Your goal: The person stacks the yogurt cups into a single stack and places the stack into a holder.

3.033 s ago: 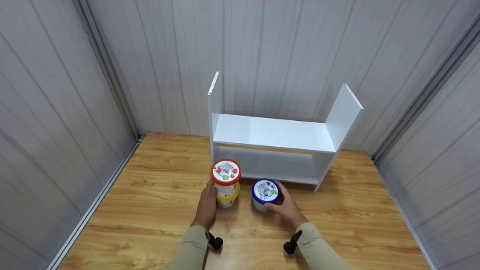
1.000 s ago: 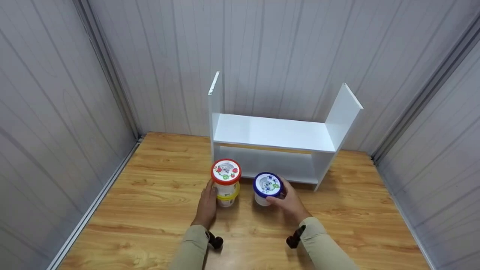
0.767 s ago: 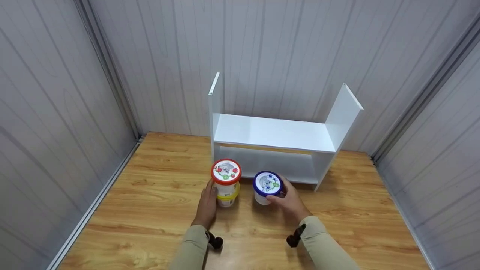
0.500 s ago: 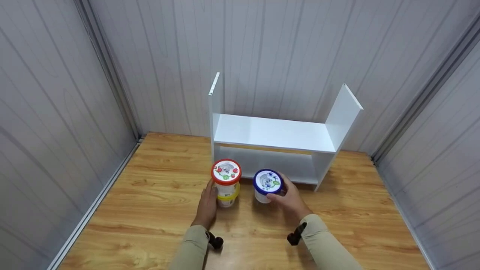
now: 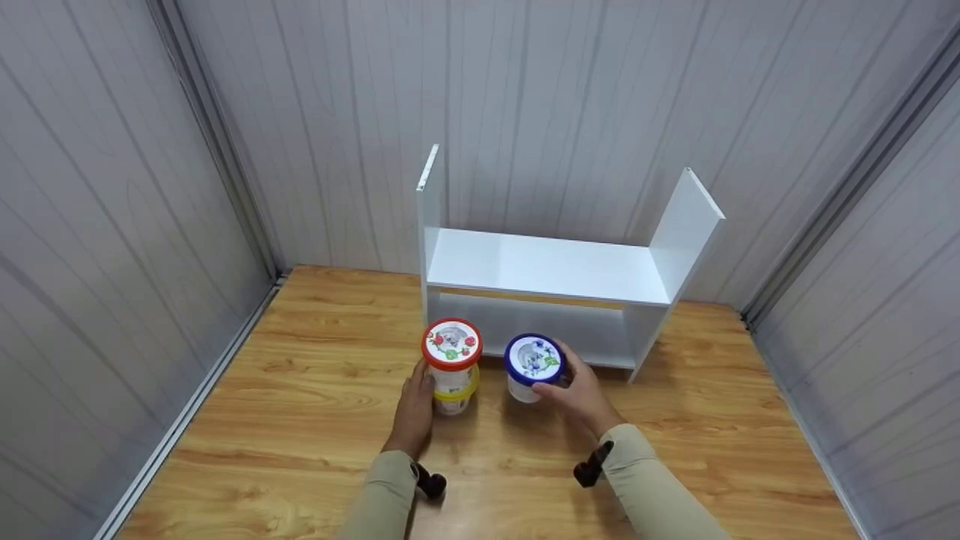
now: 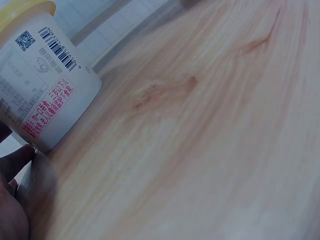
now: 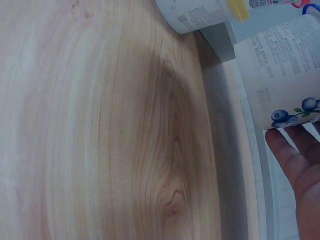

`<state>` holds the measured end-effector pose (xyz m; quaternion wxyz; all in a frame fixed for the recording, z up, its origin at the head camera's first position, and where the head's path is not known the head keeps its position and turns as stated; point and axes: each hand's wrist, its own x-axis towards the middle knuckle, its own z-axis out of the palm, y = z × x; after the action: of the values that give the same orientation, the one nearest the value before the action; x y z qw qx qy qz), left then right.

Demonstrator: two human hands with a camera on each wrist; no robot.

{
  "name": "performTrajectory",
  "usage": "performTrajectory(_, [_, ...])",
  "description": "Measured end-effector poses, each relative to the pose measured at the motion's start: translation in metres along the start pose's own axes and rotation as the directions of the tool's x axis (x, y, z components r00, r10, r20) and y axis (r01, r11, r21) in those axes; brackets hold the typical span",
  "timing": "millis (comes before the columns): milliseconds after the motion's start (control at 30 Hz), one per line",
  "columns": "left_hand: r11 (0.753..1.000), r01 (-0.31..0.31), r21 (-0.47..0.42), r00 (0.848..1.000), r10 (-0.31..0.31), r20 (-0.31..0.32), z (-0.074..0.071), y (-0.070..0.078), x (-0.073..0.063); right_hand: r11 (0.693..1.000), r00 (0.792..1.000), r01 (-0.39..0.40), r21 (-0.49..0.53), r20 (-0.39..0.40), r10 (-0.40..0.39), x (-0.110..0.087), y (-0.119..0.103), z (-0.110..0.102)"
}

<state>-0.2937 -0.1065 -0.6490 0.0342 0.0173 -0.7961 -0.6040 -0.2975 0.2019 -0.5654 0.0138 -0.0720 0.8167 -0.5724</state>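
A white tub with a red lid (image 5: 451, 345) is stacked on a tub with a yellow lid (image 5: 453, 406), at the shelf's front left. My left hand (image 5: 412, 412) rests along the left side of this stack. In the left wrist view a fingertip (image 6: 22, 154) touches the yellow-lidded tub (image 6: 50, 85) near its base. My right hand (image 5: 584, 397) grips a blue-lidded tub (image 5: 534, 360) from the right, thumb at the near side. The right wrist view shows this blueberry-printed tub (image 7: 282, 70) raised off the table, its far side hidden.
Behind the tubs a white two-tier shelf unit (image 5: 551, 264) with tall side panels stands against the back wall (image 5: 555, 112). Its right panel (image 5: 688, 236) leans outward in view. The wood-grain table (image 5: 300, 420) runs between side walls.
The right hand has raised the blue-lidded tub and shifted it slightly away from me, its lid now level with the red one in view. The left hand and the stack stay put.
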Motion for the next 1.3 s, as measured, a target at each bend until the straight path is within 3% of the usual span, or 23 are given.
performTrajectory(433, [1.0,0.009,0.008,1.0,-0.009,-0.002,0.0,0.0,0.001,0.999,1.0,0.022,-0.025,0.006,-0.022,0.001,-0.01,-0.003])
performTrajectory(667, [1.0,-0.009,0.02,1.0,0.009,-0.007,-0.001,0.001,-0.001,0.997,0.997,0.075,-0.01,0.008,-0.075,0.004,-0.013,-0.003])
performTrajectory(1300, [1.0,0.016,-0.009,1.0,-0.016,-0.008,0.001,0.0,0.001,0.999,0.999,0.041,-0.02,0.035,-0.04,0.005,-0.027,-0.008])
